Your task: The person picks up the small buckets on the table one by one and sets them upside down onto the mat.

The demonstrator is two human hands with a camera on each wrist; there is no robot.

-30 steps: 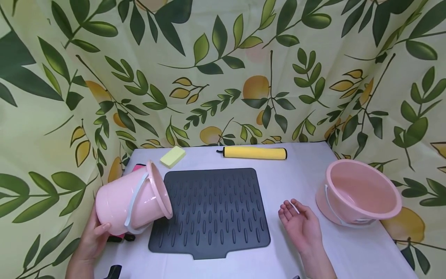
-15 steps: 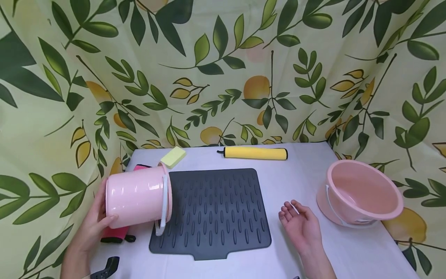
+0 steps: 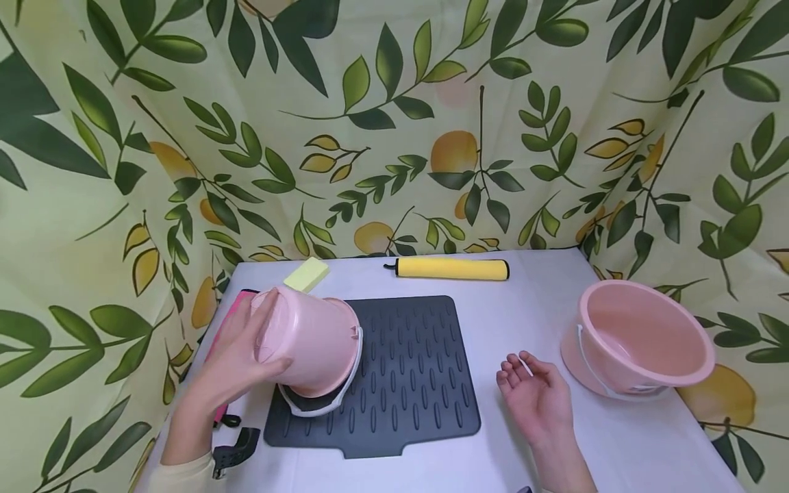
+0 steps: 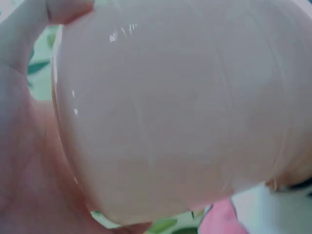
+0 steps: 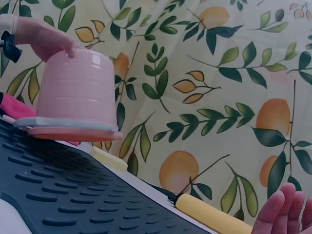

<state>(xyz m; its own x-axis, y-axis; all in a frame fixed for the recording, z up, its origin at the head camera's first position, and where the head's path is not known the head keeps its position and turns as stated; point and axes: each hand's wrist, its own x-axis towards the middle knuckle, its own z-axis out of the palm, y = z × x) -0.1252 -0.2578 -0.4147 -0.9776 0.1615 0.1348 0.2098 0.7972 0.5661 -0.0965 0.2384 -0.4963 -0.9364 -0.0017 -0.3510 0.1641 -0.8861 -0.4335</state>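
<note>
My left hand (image 3: 237, 363) grips a small pink bucket (image 3: 311, 335) by its base, thumb and fingers spread round the bottom edge. The bucket is tipped mouth-down over the left part of the dark grey ridged mat (image 3: 413, 383), its pale handle (image 3: 320, 411) hanging at the rim. In the right wrist view the bucket (image 5: 78, 90) is nearly upside down, above the mat (image 5: 73, 195). Its wall (image 4: 170, 107) fills the left wrist view. My right hand (image 3: 539, 404) lies palm up with loosely bent fingers, holding nothing, between the mat and a second, wider pink bucket (image 3: 647, 335).
A pale yellow sponge (image 3: 306, 274) and a yellow roll with black ends (image 3: 453, 268) lie at the back of the white table (image 3: 524, 294). A pink item (image 3: 231, 318) is partly hidden behind the left hand. Leaf-patterned cloth (image 3: 394, 137) surrounds the table.
My left hand has turned the small bucket from lying sideways to mouth-down and carried it right, over the mat. My right hand has stayed about in place.
</note>
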